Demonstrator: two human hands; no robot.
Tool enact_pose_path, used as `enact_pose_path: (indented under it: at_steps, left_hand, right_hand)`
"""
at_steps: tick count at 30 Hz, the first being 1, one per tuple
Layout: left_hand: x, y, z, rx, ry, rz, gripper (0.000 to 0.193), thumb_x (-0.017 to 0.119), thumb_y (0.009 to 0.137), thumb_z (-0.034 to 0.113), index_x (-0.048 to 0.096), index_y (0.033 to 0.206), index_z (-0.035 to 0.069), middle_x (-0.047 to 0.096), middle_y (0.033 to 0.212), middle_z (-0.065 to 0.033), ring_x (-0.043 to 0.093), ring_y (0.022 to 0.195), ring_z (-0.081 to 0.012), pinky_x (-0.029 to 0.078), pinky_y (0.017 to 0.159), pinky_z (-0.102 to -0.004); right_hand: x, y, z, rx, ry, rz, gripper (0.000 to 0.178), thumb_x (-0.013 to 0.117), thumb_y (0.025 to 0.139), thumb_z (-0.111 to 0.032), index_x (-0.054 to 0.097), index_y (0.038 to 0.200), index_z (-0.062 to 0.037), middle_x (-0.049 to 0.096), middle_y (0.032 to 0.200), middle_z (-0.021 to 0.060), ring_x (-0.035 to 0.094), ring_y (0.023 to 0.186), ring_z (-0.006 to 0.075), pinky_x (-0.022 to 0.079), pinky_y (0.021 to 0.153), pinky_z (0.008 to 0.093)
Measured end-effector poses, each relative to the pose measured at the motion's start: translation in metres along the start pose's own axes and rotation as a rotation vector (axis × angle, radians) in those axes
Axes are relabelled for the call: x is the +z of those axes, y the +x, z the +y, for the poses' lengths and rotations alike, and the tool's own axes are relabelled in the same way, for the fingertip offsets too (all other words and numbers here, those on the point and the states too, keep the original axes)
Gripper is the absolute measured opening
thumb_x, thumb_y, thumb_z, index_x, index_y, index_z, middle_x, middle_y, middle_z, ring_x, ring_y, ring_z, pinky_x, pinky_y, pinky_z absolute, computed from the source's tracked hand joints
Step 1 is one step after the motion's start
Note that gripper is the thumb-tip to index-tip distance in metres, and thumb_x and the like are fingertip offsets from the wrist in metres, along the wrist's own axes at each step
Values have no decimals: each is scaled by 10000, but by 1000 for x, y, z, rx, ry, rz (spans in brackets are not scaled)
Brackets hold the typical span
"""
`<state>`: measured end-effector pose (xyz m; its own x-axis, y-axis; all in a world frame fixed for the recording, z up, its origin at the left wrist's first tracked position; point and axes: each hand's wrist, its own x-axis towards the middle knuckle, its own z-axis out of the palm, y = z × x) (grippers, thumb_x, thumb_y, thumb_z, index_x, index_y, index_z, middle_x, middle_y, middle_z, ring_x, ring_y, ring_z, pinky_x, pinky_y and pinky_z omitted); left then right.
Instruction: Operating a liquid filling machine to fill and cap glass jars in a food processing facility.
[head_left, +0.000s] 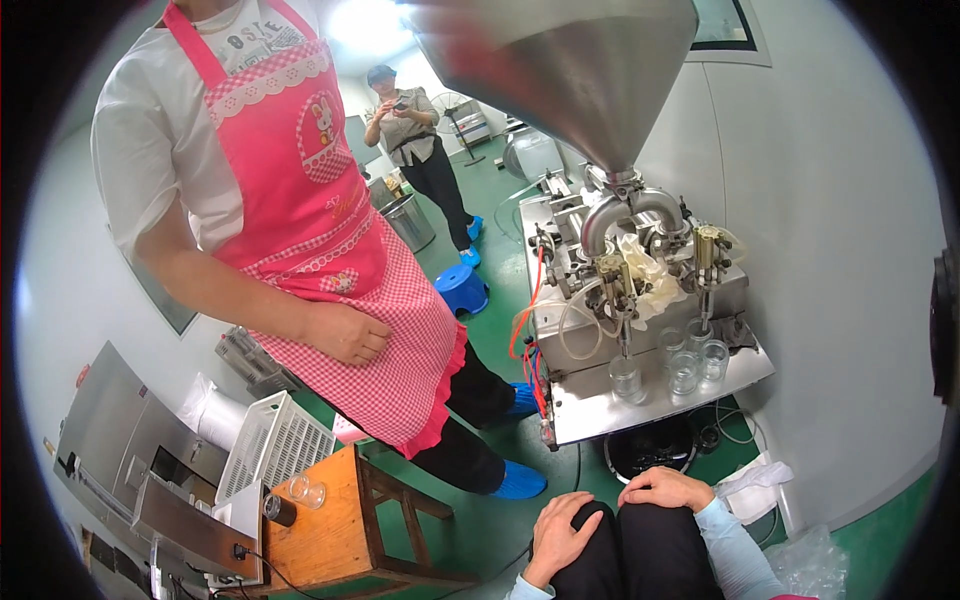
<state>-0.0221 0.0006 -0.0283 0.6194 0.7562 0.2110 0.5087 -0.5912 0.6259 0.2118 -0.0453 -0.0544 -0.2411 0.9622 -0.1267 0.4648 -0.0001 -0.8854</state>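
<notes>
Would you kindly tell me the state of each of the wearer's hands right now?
Left hand: open, holding nothing, resting on the left leg.
Right hand: open, holding nothing, resting on the right leg.

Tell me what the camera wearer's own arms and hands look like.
The left hand and right hand are human and ungloved. A pale blue cloth left sleeve shows at the lower edge; a pale blue cloth right sleeve covers the forearm to about the wrist. No cables show.
</notes>
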Motion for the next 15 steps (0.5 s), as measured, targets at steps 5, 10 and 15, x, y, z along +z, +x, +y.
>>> enact_pose_path:
  at_steps: [5,10,15]
  left_hand:
    - [0,0,0,0,-2,13,352,652,852,321,666,1087,59,640,1158,-92,561,1113,-279,423,957,-384]
    - [0,1,0,2,18,4,330,662,847,288,661,1102,77,639,1168,-84,569,1112,-263,442,944,-366]
    - [0,0,-1,-3,5,16,318,664,846,278,665,1092,76,643,1161,-84,570,1113,-261,443,944,-363]
  right_hand:
    - [-1,1,3,-16,53,-13,246,563,907,-253,723,1009,-96,716,930,68,647,846,171,481,819,292]
    - [-1,-1,3,2,92,18,239,554,912,-228,721,1004,-83,714,915,62,636,841,147,477,821,281]
    - [0,0,5,0,99,21,241,553,912,-222,719,1001,-72,715,915,63,638,849,148,475,824,280]
